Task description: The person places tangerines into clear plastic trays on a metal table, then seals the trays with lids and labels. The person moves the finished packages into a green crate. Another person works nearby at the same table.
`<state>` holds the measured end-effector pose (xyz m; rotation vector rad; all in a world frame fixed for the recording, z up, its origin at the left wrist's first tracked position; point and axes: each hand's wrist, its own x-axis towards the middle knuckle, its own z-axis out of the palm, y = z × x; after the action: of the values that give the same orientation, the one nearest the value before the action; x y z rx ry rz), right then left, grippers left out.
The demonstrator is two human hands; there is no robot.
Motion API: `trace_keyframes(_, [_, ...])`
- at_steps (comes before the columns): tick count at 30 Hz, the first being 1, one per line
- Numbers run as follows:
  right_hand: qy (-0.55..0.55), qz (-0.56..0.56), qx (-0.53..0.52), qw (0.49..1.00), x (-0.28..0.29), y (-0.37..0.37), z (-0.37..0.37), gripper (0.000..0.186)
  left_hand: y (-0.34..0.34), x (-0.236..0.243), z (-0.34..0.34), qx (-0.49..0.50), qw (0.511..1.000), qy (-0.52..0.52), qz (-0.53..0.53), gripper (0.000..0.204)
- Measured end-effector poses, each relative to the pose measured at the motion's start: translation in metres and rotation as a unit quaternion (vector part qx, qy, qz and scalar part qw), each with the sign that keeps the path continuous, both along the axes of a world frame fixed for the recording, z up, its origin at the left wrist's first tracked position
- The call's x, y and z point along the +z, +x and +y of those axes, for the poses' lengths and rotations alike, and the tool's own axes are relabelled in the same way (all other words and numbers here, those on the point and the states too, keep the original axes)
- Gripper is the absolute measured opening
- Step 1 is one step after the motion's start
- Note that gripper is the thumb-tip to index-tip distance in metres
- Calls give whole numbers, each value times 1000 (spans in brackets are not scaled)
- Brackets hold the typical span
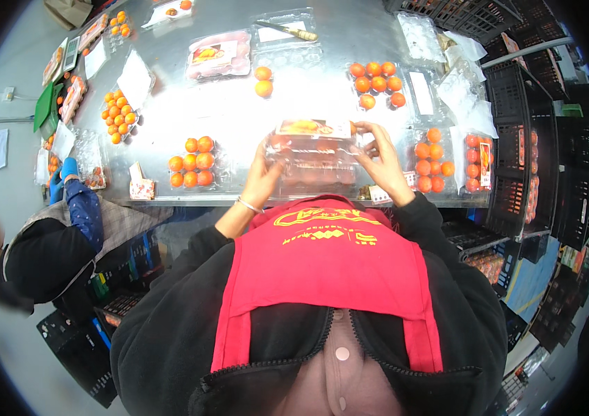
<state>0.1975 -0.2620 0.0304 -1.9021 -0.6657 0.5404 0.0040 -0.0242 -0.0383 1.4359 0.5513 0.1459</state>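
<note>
In front of my apron, at the table's near edge, is a clear plastic clamshell box (315,156) with a picture label on its top and reddish fruit showing through. My left hand (261,179) grips its left side, fingers partly hidden behind it. On the other side, my right hand (382,163) has its fingers and thumb bent around the box's right corner. An open tray of orange-red tomatoes (191,162) sits to the left. Another tray of tomatoes (430,159) lies to the right, beside a labelled pack (478,163).
Across the metal table (336,62) lie more tomatoes (376,82), a closed pack (219,55) and a knife (287,30) on an open clear box. Black crates (516,104) are stacked at the right. A co-worker (48,236) with blue gloves stands at the left.
</note>
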Motion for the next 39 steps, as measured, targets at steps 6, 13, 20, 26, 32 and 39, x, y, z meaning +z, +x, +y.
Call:
trace_keyframes(6, [-112,-110,-28,987,-13,7,2,35,-25,-28,-12,-98,982,160,-20,81])
trace_keyframes(13, [97,167,-215,957,-57,76,52,27,-27,-5,5,-146,975,164,-20,81])
trace_keyframes(20, [-24,-190,-93,977,-65,54,33,37,-20,2,38,-145,980,128,-51,63])
trace_keyframes(26, [-70,-298,-84,948,-42,31,37,30,78,-7,111,-7,915,390,-102,46])
trace_keyframes(32, [-74,-332,-77,937,-33,33,50,22,181,-28,114,13,818,558,137,56])
trace_keyframes(39, [-110,-300,-73,945,-35,28,50,20,191,-51,121,-17,828,538,158,57])
